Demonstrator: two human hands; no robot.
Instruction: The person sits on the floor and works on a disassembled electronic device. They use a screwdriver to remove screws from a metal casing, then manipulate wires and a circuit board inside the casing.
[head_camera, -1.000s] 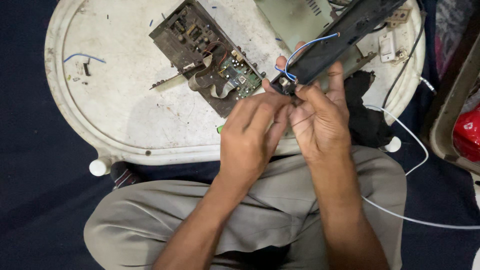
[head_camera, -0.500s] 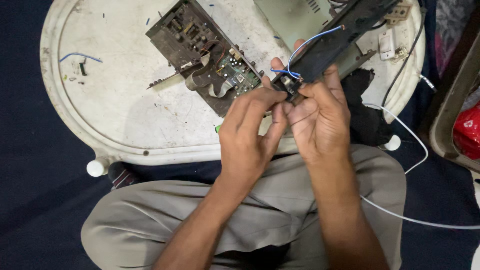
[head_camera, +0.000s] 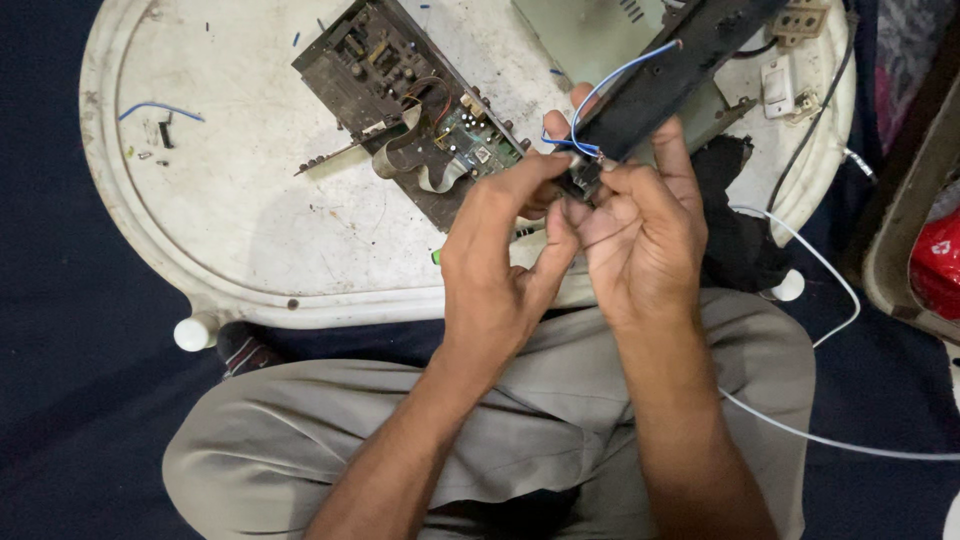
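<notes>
My right hand (head_camera: 640, 235) grips the near end of a long black panel (head_camera: 672, 78) that slants up to the right above the table. A thin blue wire (head_camera: 600, 95) loops from that end. My left hand (head_camera: 495, 265) pinches at the same end with thumb and forefinger, touching the wire's base. Both hands meet over the near edge of a low white oval table (head_camera: 240, 230). A dark circuit board (head_camera: 400, 95) with a grey ribbon cable lies on the table just left of my hands.
A blue wire scrap (head_camera: 160, 108) and small bits lie at the table's left. A white socket piece (head_camera: 778, 88) and black cloth (head_camera: 735, 225) sit at the right. A white cable (head_camera: 830, 310) runs across the dark floor. A red object (head_camera: 935, 262) lies at far right.
My left thumb and forefinger have shifted up onto the panel's end by the blue wire. The view has drifted slightly; the panel stays held in my right hand.
</notes>
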